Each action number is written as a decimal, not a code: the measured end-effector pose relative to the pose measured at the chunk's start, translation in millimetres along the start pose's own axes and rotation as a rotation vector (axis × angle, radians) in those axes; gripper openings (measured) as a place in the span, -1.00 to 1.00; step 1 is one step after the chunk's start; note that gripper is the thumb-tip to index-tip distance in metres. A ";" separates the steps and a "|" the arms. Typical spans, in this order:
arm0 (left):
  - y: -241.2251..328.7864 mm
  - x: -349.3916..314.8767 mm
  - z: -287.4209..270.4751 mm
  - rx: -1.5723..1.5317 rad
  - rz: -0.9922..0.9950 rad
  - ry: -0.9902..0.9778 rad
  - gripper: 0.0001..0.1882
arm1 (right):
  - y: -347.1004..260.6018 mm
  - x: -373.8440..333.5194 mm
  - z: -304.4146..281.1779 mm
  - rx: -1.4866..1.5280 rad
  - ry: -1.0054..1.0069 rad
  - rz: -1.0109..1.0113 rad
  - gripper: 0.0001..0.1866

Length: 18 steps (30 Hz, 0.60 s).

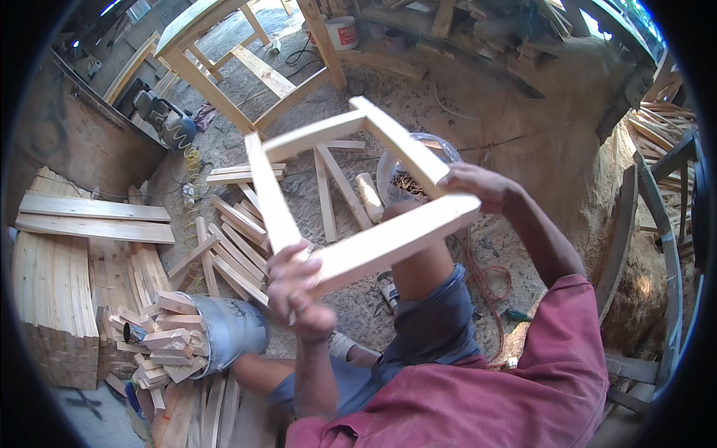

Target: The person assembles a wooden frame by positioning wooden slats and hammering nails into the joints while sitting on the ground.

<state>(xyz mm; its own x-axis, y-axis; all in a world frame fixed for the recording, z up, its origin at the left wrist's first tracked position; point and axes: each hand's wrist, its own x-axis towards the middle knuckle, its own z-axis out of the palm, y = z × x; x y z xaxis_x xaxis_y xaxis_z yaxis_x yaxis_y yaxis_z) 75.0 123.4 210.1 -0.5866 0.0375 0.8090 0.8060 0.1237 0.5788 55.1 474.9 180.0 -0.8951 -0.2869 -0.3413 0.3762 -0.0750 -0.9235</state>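
Observation:
A four-sided wooden frame [388,240] of pale bars is held up in front of me, tilted, its near bar above my knee. My left hand [299,287] is closed round its near left corner, somewhat blurred. At the near right corner my right hand [478,185] grips the joint, fingers over the side bar. Through and behind the frame, a clear tub [385,175] of small fasteners or scraps shows on the ground. Next to it stands a short round wooden piece [369,196]. Loose wooden bars [343,183] lie beyond the frame.
A grey bucket [243,332] of wood offcuts lies tipped at my left. Stacked boards [52,291] are behind it, and several cut bars [231,257] lie on the ground. A wooden table frame [239,119] stands farther off. An orange cord [485,284] runs right of my leg.

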 end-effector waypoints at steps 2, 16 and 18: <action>-17.4 34.4 38.9 -0.004 0.087 -0.140 -0.70 | -7.5 -7.2 -48.2 -0.059 0.064 -0.100 -0.53; -162.3 -109.5 -74.2 0.224 -1.033 -0.104 -0.59 | 78.6 124.3 -229.9 0.563 0.482 -0.277 -0.54; -158.4 -173.3 -133.0 0.259 -1.195 -0.141 -0.62 | 109.0 150.8 -256.2 0.498 0.536 -0.200 -0.53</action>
<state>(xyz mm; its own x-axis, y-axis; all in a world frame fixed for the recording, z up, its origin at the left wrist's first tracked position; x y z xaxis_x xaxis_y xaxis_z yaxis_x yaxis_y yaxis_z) 59.4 -34.5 -8.1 -0.9615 -0.1298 -0.2424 -0.2730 0.3464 0.8975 -100.2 668.2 -17.0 -0.9034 0.2717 -0.3317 0.1444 -0.5355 -0.8321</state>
